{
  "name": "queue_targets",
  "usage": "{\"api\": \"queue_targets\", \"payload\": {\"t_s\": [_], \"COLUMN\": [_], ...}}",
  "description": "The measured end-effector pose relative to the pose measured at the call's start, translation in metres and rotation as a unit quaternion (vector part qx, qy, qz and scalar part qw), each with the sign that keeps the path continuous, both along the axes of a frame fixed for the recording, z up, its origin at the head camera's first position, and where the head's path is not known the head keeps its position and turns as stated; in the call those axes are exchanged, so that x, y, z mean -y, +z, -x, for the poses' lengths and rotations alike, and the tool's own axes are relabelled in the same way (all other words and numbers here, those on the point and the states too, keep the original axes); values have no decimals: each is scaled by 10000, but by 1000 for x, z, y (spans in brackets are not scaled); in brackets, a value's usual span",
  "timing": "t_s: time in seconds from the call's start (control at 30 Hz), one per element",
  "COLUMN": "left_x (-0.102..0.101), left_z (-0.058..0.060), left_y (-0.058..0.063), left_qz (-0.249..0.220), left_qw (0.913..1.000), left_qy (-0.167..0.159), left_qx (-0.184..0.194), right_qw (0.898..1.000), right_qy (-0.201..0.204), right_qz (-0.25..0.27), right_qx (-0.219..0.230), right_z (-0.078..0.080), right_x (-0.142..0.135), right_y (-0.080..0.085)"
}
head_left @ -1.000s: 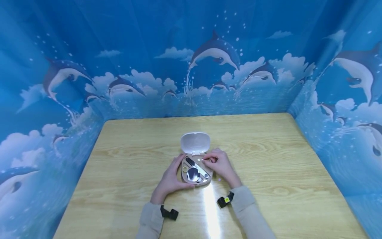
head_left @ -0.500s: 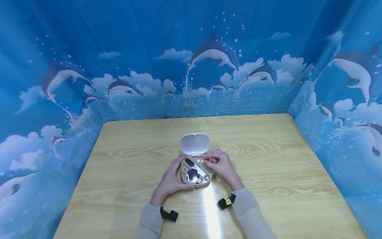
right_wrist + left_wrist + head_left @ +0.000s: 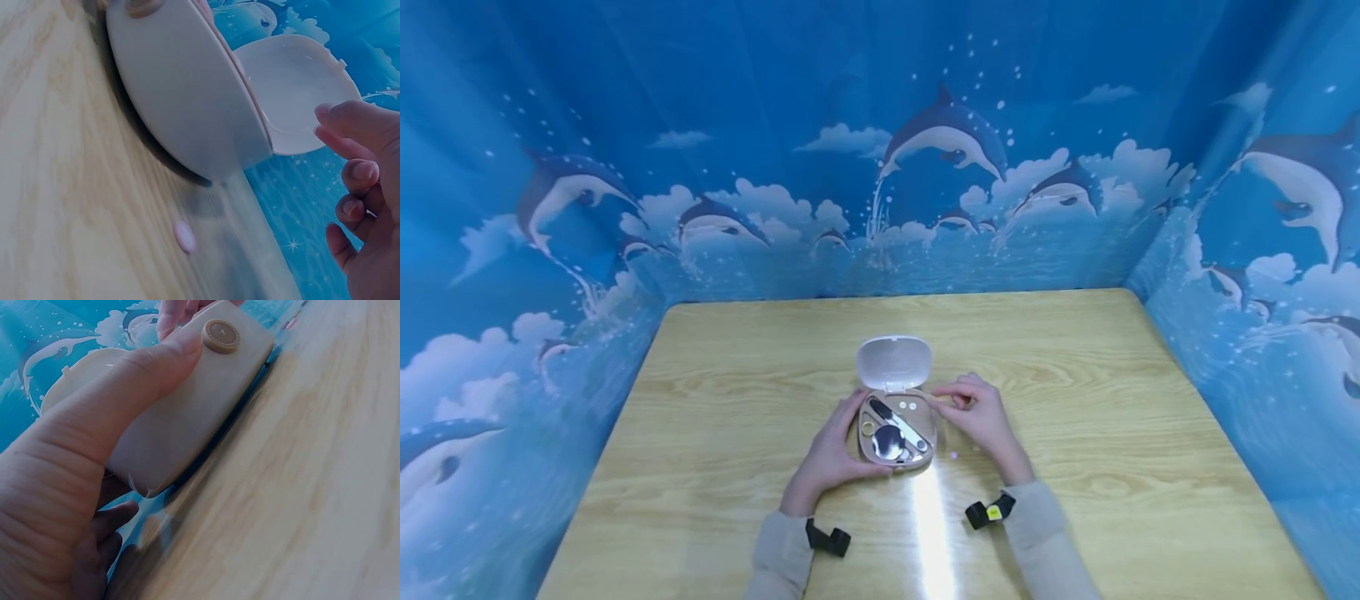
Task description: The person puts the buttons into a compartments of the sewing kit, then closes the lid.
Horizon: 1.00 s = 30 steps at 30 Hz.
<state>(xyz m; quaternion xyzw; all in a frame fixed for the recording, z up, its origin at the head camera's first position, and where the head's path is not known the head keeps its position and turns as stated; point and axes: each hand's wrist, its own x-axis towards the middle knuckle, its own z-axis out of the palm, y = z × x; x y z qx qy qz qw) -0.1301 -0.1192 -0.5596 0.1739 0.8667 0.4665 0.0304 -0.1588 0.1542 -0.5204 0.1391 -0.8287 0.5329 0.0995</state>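
Hinged case (image 3: 921,423), pale beige: sits on the worktop just below centre of the head view, base flat, translucent lid (image 3: 894,362) raised at its upper edge. Front wall carries a button-shaped boss (image 3: 221,336), seen upper centre in the left wrist view.

Contents: two small white discs (image 3: 907,406) side by side in the upper part; a long black-and-silver implement (image 3: 898,424) lying diagonally; a gold-coloured ring (image 3: 868,428) to its left; a dark glossy disc (image 3: 888,442) below.

Left hand (image 3: 829,452) grips the case from the left, fingers along the left side, thumb pressed on the front wall near the boss. Right hand (image 3: 979,410) is beside the upper right edge: thumb and forefinger extended with tips near each other, nothing visible between them, remaining fingers loosely curled.

Handling, by judgement: light, stiff plastic, smooth enough to slip; lid thin and its hinge the fragile point. Best hold is low across the side walls, not by the lid; keep it level, as small contents could slide.

A pink pellet (image 3: 953,456) lies on the worktop (image 3: 737,400), right of the case. A blue dolphin-print curtain (image 3: 760,83) fills the upper frame.
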Motion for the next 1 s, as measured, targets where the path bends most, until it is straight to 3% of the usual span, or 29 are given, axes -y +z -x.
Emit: {"api": "queue_targets", "payload": {"t_s": [0.37, 0.5, 0.6, 0.77, 1.0], "left_x": [-1, -1, -1, -2, -1], "left_z": [0, 0, 1, 2, 3], "left_y": [-3, -3, -2, -2, -3], "left_qz": [-40, -73, -90, -98, -116], "left_qw": [10000, 10000, 9999, 9999, 9999], "left_qy": [-2, 6, 16, 3, 3], "left_qx": [14, 5, 51, 25, -35], "right_qw": [9995, 9993, 9994, 9990, 9979], "right_qy": [-174, -199, -259, -279, -210], "right_qz": [199, 194, 209, 360, -62], "right_qx": [-197, -231, -91, 0, 612], "right_z": [-14, -23, -27, -30, -36], "right_x": [-23, -26, -31, -44, -60], "right_y": [3, 22, 27, 17, 14]}}
